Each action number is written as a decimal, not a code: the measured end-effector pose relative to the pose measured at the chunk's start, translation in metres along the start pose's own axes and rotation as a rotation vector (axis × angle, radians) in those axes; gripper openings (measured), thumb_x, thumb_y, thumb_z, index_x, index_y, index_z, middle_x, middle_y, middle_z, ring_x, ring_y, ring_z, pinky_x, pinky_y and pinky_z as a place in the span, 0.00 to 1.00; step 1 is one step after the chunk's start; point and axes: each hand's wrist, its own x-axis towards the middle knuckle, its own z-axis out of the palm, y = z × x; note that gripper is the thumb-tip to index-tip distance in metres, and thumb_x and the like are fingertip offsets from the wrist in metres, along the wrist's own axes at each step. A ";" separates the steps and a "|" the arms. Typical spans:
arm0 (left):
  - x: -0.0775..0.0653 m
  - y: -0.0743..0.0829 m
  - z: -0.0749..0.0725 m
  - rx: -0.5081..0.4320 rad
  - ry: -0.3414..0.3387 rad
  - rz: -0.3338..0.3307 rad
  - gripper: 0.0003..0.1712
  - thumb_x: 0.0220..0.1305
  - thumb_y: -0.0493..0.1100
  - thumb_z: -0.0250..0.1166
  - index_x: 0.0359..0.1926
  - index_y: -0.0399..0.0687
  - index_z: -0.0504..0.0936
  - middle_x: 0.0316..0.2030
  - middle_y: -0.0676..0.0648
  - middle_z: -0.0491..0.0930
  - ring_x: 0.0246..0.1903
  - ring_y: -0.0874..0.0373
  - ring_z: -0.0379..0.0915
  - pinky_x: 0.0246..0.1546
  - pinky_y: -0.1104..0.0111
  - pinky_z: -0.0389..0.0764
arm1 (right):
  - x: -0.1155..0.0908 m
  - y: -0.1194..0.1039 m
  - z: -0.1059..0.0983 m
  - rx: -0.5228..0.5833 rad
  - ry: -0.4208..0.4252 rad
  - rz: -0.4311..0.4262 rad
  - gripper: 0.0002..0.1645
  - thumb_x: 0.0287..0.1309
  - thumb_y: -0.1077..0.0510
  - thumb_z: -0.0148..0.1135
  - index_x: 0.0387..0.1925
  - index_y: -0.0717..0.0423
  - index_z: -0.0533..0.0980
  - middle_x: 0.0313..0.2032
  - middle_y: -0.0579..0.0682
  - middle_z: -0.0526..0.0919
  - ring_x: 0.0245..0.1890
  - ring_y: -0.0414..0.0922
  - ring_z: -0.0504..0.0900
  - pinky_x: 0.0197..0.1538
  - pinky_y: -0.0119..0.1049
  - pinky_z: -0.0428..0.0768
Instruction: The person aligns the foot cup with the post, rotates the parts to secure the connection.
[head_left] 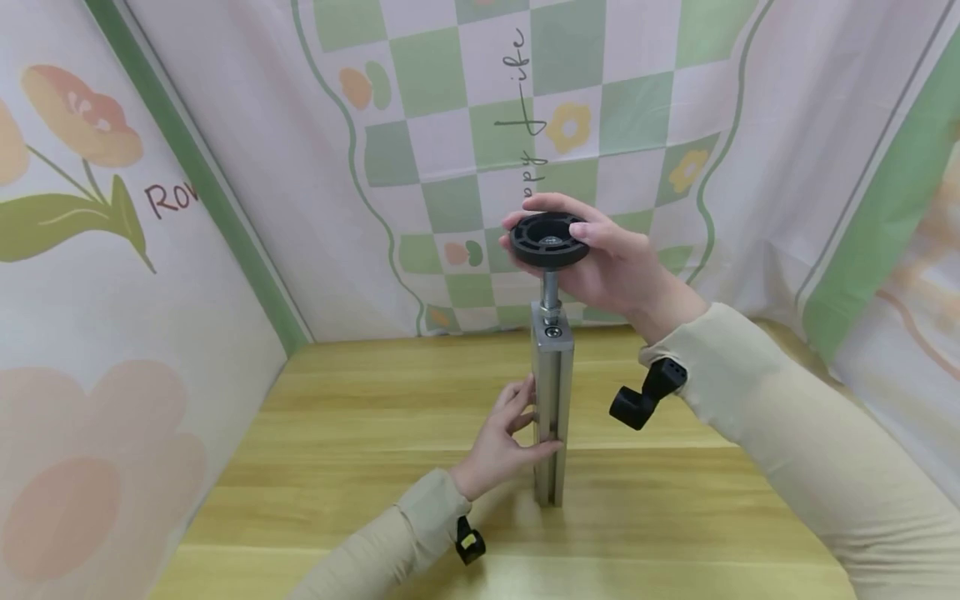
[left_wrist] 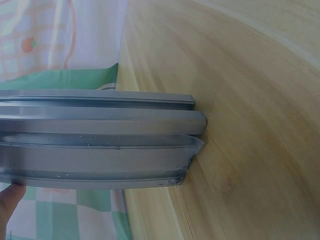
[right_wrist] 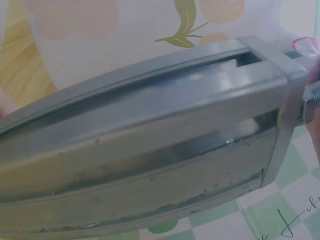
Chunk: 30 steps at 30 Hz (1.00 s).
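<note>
An aluminium profile [head_left: 551, 408] stands upright on the table, a metal end plate [head_left: 553, 333] capping its top. From that plate rises a threaded rod [head_left: 551, 289] with a round black levelling foot [head_left: 549, 240] at its upper end. My right hand [head_left: 600, 254] grips the foot's rim, thumb on the near side and fingers round the far side. Lower down, my left hand [head_left: 502, 442] holds the profile between thumb and fingers. In the left wrist view the profile's slotted lower end [left_wrist: 100, 140] meets the table. The right wrist view shows its slotted sides [right_wrist: 150, 135] and the plate up close.
The wooden table [head_left: 337, 433] reaches back to a hanging cloth [head_left: 495, 158] with green checks. Patterned cloth also hangs at left and right. A black wrist mount [head_left: 648, 393] sits on the right sleeve, another [head_left: 469, 542] on the left.
</note>
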 end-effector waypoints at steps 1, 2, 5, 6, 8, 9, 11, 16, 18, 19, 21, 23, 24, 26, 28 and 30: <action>0.000 0.000 0.000 0.000 0.000 0.002 0.65 0.50 0.25 0.69 0.71 0.79 0.40 0.56 0.34 0.61 0.55 0.59 0.62 0.52 0.63 0.80 | -0.001 0.000 -0.001 -0.038 0.014 -0.007 0.20 0.63 0.63 0.49 0.57 0.60 0.71 0.55 0.57 0.73 0.57 0.50 0.71 0.64 0.36 0.69; 0.000 0.000 0.000 -0.001 0.001 0.005 0.65 0.50 0.25 0.69 0.71 0.80 0.40 0.55 0.34 0.61 0.54 0.59 0.62 0.52 0.62 0.80 | -0.003 0.000 -0.001 -0.074 0.032 -0.012 0.20 0.64 0.62 0.50 0.56 0.59 0.71 0.56 0.56 0.73 0.58 0.49 0.71 0.64 0.35 0.70; 0.000 0.000 0.000 0.001 0.001 0.003 0.64 0.50 0.26 0.69 0.72 0.76 0.40 0.55 0.34 0.61 0.54 0.58 0.62 0.53 0.61 0.79 | -0.005 0.000 0.000 -0.188 0.104 -0.031 0.18 0.63 0.58 0.55 0.54 0.56 0.73 0.55 0.53 0.74 0.57 0.48 0.73 0.61 0.32 0.71; -0.001 0.000 0.001 0.002 0.000 0.000 0.64 0.50 0.26 0.69 0.72 0.74 0.40 0.55 0.34 0.61 0.54 0.58 0.62 0.53 0.62 0.79 | -0.006 0.000 0.002 -0.218 0.130 -0.039 0.18 0.63 0.57 0.57 0.53 0.55 0.74 0.55 0.53 0.74 0.57 0.48 0.73 0.61 0.32 0.72; -0.001 0.001 0.001 0.004 -0.001 -0.004 0.64 0.50 0.26 0.69 0.73 0.72 0.40 0.55 0.34 0.61 0.54 0.57 0.63 0.53 0.62 0.79 | -0.006 0.001 0.006 -0.269 0.175 -0.052 0.17 0.61 0.56 0.60 0.51 0.55 0.75 0.54 0.52 0.75 0.55 0.47 0.73 0.59 0.33 0.74; -0.001 0.002 0.001 0.004 -0.002 -0.010 0.63 0.50 0.26 0.69 0.73 0.71 0.40 0.55 0.34 0.61 0.54 0.57 0.63 0.53 0.62 0.79 | -0.006 0.001 0.008 -0.300 0.199 -0.059 0.17 0.60 0.56 0.61 0.50 0.54 0.76 0.54 0.51 0.75 0.53 0.46 0.73 0.57 0.32 0.75; 0.000 0.003 0.001 0.001 -0.003 -0.012 0.64 0.50 0.26 0.69 0.72 0.74 0.40 0.55 0.34 0.61 0.54 0.57 0.63 0.53 0.62 0.79 | -0.006 0.002 0.012 -0.343 0.249 -0.077 0.16 0.58 0.56 0.64 0.48 0.54 0.76 0.53 0.51 0.75 0.52 0.45 0.73 0.54 0.32 0.77; 0.000 0.004 0.002 -0.006 -0.007 -0.013 0.64 0.50 0.26 0.69 0.71 0.78 0.40 0.54 0.34 0.62 0.54 0.57 0.63 0.53 0.62 0.79 | -0.006 0.002 0.024 -0.485 0.406 -0.094 0.12 0.56 0.60 0.65 0.42 0.53 0.74 0.51 0.52 0.71 0.50 0.45 0.73 0.52 0.29 0.77; 0.000 0.004 0.002 -0.005 -0.007 -0.015 0.64 0.50 0.26 0.69 0.71 0.78 0.40 0.54 0.34 0.61 0.54 0.58 0.62 0.53 0.62 0.79 | -0.006 0.002 0.030 -0.570 0.488 -0.084 0.11 0.56 0.64 0.62 0.41 0.52 0.74 0.49 0.52 0.71 0.47 0.44 0.73 0.50 0.28 0.77; 0.000 0.004 0.002 -0.005 -0.006 -0.015 0.64 0.50 0.26 0.69 0.71 0.78 0.40 0.54 0.34 0.61 0.54 0.59 0.62 0.53 0.62 0.79 | -0.005 0.002 0.033 -0.618 0.531 -0.074 0.12 0.55 0.66 0.61 0.41 0.52 0.73 0.48 0.52 0.71 0.46 0.43 0.74 0.48 0.27 0.78; 0.000 0.004 0.002 -0.002 -0.007 -0.011 0.64 0.50 0.26 0.69 0.72 0.76 0.40 0.54 0.34 0.61 0.54 0.59 0.62 0.54 0.62 0.79 | -0.004 0.002 0.039 -0.740 0.620 -0.054 0.15 0.52 0.70 0.59 0.40 0.51 0.72 0.46 0.52 0.73 0.41 0.41 0.76 0.42 0.26 0.79; 0.000 0.004 0.002 -0.004 -0.005 -0.014 0.65 0.50 0.25 0.69 0.71 0.78 0.40 0.54 0.34 0.61 0.54 0.60 0.62 0.53 0.63 0.79 | -0.002 0.004 0.044 -0.885 0.698 -0.048 0.17 0.50 0.71 0.61 0.40 0.53 0.72 0.43 0.50 0.73 0.36 0.40 0.77 0.37 0.24 0.79; 0.000 0.004 0.002 -0.004 -0.005 -0.015 0.65 0.50 0.25 0.69 0.71 0.78 0.40 0.54 0.34 0.61 0.54 0.60 0.62 0.53 0.63 0.79 | -0.002 0.005 0.047 -0.968 0.731 -0.053 0.17 0.49 0.70 0.63 0.40 0.55 0.71 0.42 0.49 0.72 0.35 0.40 0.77 0.36 0.24 0.79; 0.000 0.003 0.002 -0.004 -0.006 -0.019 0.65 0.50 0.25 0.69 0.71 0.79 0.40 0.53 0.34 0.61 0.54 0.60 0.62 0.53 0.64 0.79 | 0.001 0.008 0.051 -1.129 0.786 -0.085 0.19 0.46 0.69 0.68 0.40 0.60 0.70 0.40 0.46 0.70 0.34 0.40 0.77 0.35 0.23 0.79; 0.000 0.004 0.002 -0.009 -0.008 -0.030 0.65 0.50 0.26 0.69 0.71 0.81 0.40 0.53 0.35 0.62 0.54 0.59 0.62 0.53 0.65 0.79 | 0.002 0.011 0.053 -1.269 0.820 -0.132 0.23 0.42 0.67 0.72 0.40 0.65 0.69 0.38 0.43 0.66 0.36 0.40 0.76 0.37 0.23 0.79; 0.000 0.004 0.002 -0.013 -0.011 -0.043 0.64 0.51 0.26 0.69 0.71 0.80 0.40 0.53 0.35 0.62 0.53 0.59 0.62 0.53 0.66 0.79 | 0.004 0.014 0.054 -1.385 0.835 -0.189 0.28 0.38 0.65 0.76 0.39 0.68 0.69 0.36 0.40 0.63 0.38 0.39 0.72 0.39 0.23 0.78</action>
